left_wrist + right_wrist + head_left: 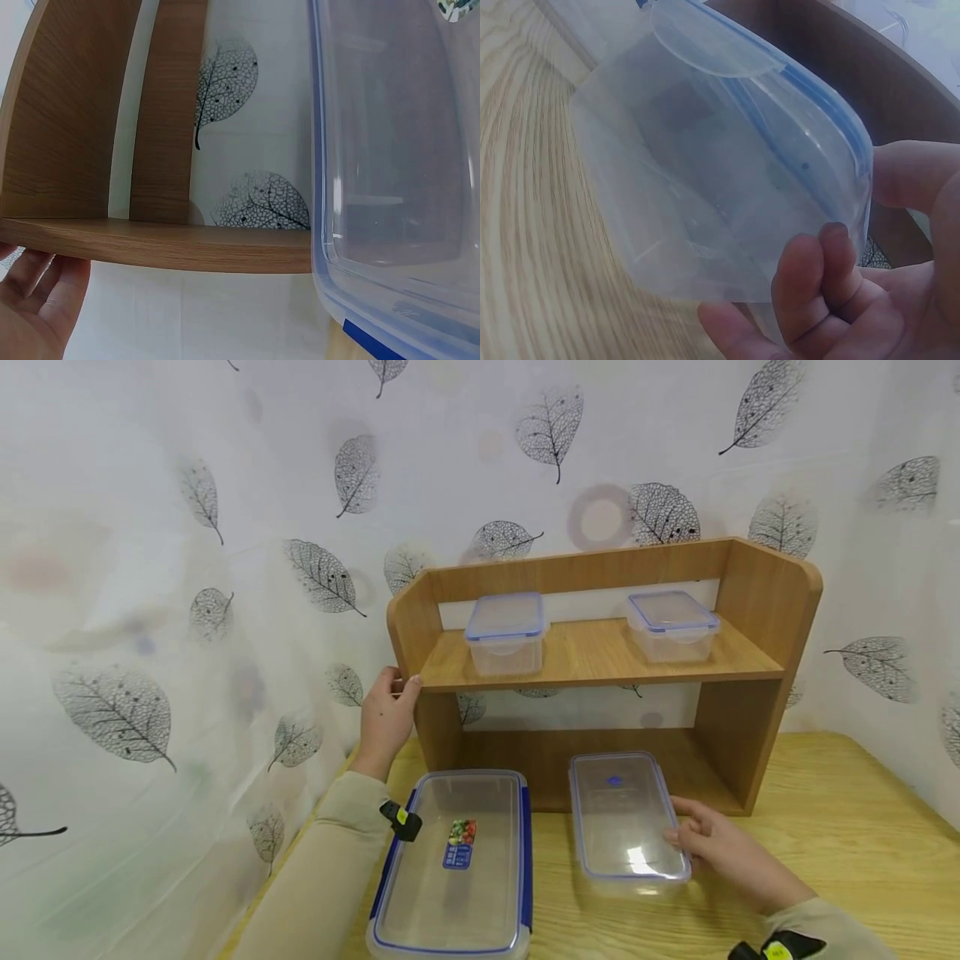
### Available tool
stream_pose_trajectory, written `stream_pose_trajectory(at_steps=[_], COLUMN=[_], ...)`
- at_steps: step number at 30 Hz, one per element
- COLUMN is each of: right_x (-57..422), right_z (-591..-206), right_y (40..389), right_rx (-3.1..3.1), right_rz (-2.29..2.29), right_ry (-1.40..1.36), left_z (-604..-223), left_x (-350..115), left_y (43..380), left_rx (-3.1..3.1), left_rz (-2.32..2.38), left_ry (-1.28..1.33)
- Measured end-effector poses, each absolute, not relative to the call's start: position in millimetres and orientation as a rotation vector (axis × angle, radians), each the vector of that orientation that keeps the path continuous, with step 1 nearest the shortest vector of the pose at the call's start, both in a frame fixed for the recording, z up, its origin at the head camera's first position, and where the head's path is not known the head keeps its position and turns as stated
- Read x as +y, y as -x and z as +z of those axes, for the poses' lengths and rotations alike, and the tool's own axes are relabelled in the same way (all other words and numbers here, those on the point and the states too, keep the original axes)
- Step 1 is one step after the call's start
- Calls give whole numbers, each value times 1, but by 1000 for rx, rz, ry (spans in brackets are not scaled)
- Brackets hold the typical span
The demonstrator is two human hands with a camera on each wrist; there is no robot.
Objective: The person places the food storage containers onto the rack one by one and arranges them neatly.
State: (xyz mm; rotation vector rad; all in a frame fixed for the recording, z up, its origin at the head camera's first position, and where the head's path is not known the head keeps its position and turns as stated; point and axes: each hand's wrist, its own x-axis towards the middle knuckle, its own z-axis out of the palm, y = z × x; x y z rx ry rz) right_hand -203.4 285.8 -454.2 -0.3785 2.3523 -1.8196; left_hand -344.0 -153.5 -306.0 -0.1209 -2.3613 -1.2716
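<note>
One large lidded box (487,893) lies near left hand (386,722), which grips the wooden shelf (585,652) side; right hand (723,850) grips smaller clear container (618,818).

- Reads as a home-type corner, or one staged that way; can't tell which.
- Pale leaf-print wall covering (450,468), looks creased at left.
- Wood-grain table (832,797) just in front, small two-tier wooden shelf (588,652) on it.
- Clear lidded boxes (618,818) with blue trim, one with a label (459,845) that looks like produce: household food-storage kind.
</note>
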Motion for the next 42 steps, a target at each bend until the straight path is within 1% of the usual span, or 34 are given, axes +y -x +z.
stream_pose_trajectory(at_steps=[9, 21, 24, 28, 34, 38, 42], right_x=[295, 295, 293, 290, 287, 283, 272], right_z=[-459, -461, -457, -450, -442, -434, -423], right_y=[208, 207, 205, 202, 199, 195, 189], right_rx=[2317, 2320, 2436, 2738, 3121, 3226, 3280], right_rz=[-1864, -1838, -1783, -1607, -1372, -1286, -1200], right_ry=[346, 185, 144, 113, 198, 292, 444], left_z=[-305, -307, -308, -309, -308, -307, -307], left_x=[-154, -155, -155, -155, -155, -154, -154], left_y=[343, 346, 345, 345, 345, 345, 344], left_rx=[-2350, -2357, -2362, -2365, -2362, -2354, -2340], left_rz=[-1273, -1283, -1294, -1302, -1287, -1291, -1283], left_ry=[137, 122, 115, 108, 125, 121, 126])
